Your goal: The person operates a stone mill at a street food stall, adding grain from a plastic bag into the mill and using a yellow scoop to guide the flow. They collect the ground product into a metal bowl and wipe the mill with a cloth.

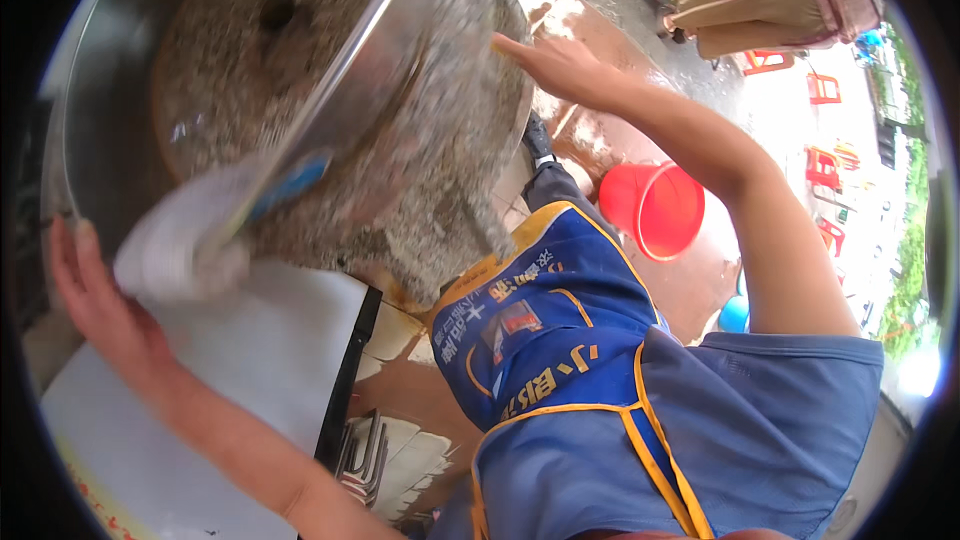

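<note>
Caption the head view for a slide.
Left hand near a shiny, curved rim around a round, speckled grey stone; right hand beside the stone.

Stone mill: grey and speckled, its round upper face tilted toward me, a dark hole toward the far side; it fills the far left (235, 70).
Curved wall: shiny and pale-rimmed, it stands around that upper stone, its left end by my fingertips (110, 100).
White bundle: rounded, blurred, at the wall's near side, on my left (170, 245).
</note>
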`<state>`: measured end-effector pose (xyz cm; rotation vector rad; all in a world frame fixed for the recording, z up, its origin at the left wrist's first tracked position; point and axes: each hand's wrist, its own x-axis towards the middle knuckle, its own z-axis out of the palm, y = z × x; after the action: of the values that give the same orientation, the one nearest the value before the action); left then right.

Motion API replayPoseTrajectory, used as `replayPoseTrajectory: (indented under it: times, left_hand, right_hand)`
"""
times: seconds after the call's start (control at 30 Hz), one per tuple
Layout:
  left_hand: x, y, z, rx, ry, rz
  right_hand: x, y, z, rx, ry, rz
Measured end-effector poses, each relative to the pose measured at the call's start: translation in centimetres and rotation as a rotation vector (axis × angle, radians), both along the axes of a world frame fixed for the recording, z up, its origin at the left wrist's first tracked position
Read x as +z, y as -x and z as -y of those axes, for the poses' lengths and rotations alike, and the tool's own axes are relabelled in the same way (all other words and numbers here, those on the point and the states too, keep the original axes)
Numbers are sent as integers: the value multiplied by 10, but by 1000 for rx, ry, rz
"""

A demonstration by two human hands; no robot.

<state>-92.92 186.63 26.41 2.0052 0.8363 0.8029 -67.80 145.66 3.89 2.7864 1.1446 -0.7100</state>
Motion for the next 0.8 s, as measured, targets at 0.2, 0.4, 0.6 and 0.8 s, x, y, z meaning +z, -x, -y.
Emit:
replayPoseTrajectory:
  times: [0.2, 0.4, 0.6, 0.8]
  left_hand:
    - [34, -32, 10, 120, 22, -588]
    - [16, -33, 0, 190, 1, -768]
    - [26, -65, 24, 158, -151, -884]
    - [27, -63, 34, 211, -151, -905]
  right_hand:
    - [-2, -127, -33, 288, -5, -73]
    - [-1, -194, -9, 458, 100, -143]
    - [-45, -250, -160, 596, -136, -9]
    - [-3, -286, -95, 762, 45, -39]
